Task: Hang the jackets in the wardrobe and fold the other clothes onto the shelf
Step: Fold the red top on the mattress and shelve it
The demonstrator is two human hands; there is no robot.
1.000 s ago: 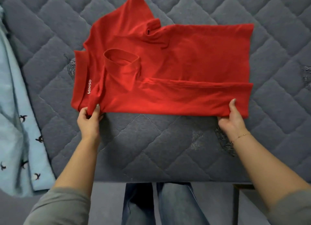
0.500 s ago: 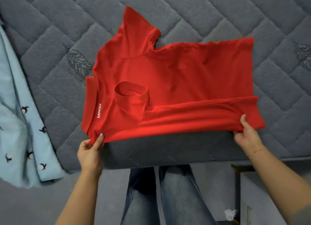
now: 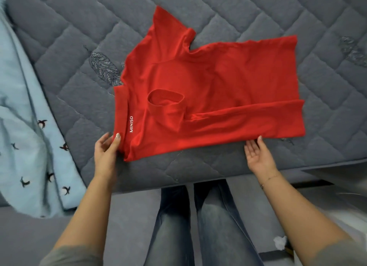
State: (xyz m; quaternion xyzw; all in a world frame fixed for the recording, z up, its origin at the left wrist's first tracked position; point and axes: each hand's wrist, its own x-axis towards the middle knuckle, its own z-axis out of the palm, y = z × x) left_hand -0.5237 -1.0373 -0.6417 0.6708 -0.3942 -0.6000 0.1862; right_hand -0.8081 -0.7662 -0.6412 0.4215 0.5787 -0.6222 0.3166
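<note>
Nearest, the left hand (image 3: 106, 153) pinched the collar-end corner of the partly folded red cotton T-shirt (image 3: 208, 98) between thumb and fingers, probably to keep the near fold aligned. The right hand (image 3: 258, 156) lay palm-up with fingers spread, fingertips just touching the near hem, gripping nothing. The shirt lay flat on the grey quilted mattress (image 3: 327, 116), one sleeve still sticking out on the far side, likely awaiting tucking.

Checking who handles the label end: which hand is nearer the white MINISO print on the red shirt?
Left. The left hand pinches the red shirt just below the MINISO print; the right hand is open at the far hem end.
</note>
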